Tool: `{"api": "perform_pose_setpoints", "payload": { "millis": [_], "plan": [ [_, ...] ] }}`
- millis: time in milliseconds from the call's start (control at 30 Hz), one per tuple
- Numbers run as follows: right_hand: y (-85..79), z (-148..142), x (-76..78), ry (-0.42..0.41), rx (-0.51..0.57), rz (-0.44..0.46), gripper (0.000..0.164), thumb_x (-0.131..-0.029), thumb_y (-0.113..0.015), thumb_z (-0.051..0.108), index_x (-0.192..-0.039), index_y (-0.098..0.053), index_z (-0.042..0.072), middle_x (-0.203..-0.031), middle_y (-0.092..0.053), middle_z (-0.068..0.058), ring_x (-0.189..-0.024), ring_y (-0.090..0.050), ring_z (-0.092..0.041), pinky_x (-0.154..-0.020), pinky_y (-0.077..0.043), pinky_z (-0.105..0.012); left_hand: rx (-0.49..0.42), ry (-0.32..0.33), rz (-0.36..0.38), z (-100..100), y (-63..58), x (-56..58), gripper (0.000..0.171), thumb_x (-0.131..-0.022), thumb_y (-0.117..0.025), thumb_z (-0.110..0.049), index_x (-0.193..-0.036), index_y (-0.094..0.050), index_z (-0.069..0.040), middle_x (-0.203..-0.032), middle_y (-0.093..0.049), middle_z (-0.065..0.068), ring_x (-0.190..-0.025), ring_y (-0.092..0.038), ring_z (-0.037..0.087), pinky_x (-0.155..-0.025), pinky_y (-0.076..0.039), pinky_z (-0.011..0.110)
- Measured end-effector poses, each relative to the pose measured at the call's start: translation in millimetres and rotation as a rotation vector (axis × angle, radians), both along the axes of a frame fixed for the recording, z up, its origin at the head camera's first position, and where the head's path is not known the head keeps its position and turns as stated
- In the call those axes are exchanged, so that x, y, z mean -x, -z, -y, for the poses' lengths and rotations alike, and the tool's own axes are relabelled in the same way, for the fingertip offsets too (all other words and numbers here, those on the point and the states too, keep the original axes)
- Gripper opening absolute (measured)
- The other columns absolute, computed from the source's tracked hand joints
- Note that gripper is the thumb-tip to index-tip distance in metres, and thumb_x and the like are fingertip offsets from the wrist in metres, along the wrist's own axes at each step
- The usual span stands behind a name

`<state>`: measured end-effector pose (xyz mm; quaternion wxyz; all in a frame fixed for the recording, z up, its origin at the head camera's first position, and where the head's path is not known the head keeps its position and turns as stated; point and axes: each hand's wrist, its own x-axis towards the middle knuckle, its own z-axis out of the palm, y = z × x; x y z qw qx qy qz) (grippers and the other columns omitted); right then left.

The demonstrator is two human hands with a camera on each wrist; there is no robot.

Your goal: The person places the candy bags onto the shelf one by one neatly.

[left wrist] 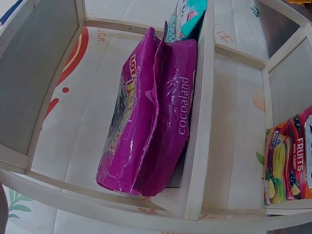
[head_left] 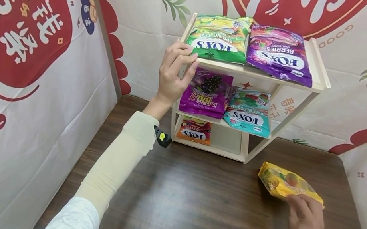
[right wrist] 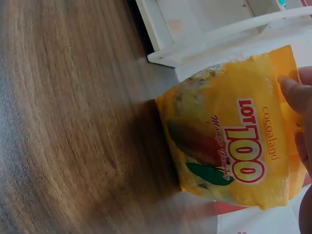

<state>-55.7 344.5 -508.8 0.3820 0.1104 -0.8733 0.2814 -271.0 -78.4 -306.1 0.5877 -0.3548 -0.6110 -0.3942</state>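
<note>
My right hand [head_left: 307, 222] pinches one end of a yellow bag of mango gummies [head_left: 288, 182] beside the shelf's right foot. In the right wrist view, the thumb and fingers grip the bag's top seal [right wrist: 287, 112], and its other end hangs close over the table. My left hand [head_left: 176, 72] grips the upper left corner of a three-level wooden shelf [head_left: 228, 66], fingertips at the edge of a green Fox's Spring Tea bag [head_left: 218, 37]. Right of it on the top level lies a purple Fox's Berries bag [head_left: 279, 53].
A purple Lot 100 bag [head_left: 206, 94] leans on the middle level beside a teal Mint Blossom bag [head_left: 248, 113]. An orange Fruits bag [head_left: 195, 131] is at the left of the bottom level. Printed cloth walls [head_left: 134, 61] surround the brown wooden table [head_left: 191, 197].
</note>
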Motion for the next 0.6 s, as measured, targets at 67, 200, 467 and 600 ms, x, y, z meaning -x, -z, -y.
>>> {"api": "perform_pose_setpoints", "payload": {
  "millis": [67,200,467,600],
  "plan": [
    [-1.4,2,-1.0,-0.023,-0.019,0.002,0.032,-0.094,-0.060,0.028,-0.081,-0.069,0.001,-0.087,-0.059,-0.016,-0.086,-0.048,-0.033,-0.093,-0.028,-0.009,-0.002,0.002,-0.002,0,0.1,0.3,0.013,-0.081,-0.068,0.002,-0.094,-0.067,0.002,-0.097,-0.061,0.015,-0.103,-0.054,0.032,-0.105,-0.036,0.047],
    [-3.0,8,-3.1,-0.071,-0.026,-0.009,0.030,-0.093,-0.063,0.029,-0.081,-0.070,0.002,-0.086,-0.060,-0.015,-0.085,-0.050,-0.031,-0.093,-0.030,-0.009,-0.002,0.003,-0.007,0,-0.1,0.3,0.013,-0.081,-0.068,0.002,-0.094,-0.067,0.002,-0.097,-0.061,0.015,-0.103,-0.054,0.031,-0.105,-0.036,0.048],
    [-10.1,27,-1.2,-0.131,-0.059,-0.081,0.014,-0.085,-0.070,0.017,-0.078,-0.071,0.004,-0.084,-0.064,-0.013,-0.080,-0.055,-0.033,-0.082,-0.038,-0.021,-0.002,-0.006,-0.003,1,0.0,-0.1,0.013,-0.081,-0.068,0.001,-0.094,-0.067,0.002,-0.098,-0.061,0.015,-0.104,-0.054,0.031,-0.105,-0.036,0.049],
    [-15.4,42,4.3,-0.130,-0.092,-0.151,0.029,-0.089,-0.065,0.029,-0.074,-0.072,0.005,-0.079,-0.065,-0.011,-0.069,-0.055,-0.033,-0.061,-0.031,-0.036,0.002,-0.004,0.001,0,0.2,-0.2,0.013,-0.081,-0.068,0.001,-0.094,-0.067,0.001,-0.098,-0.061,0.015,-0.104,-0.054,0.031,-0.105,-0.035,0.049]
  ]
}}
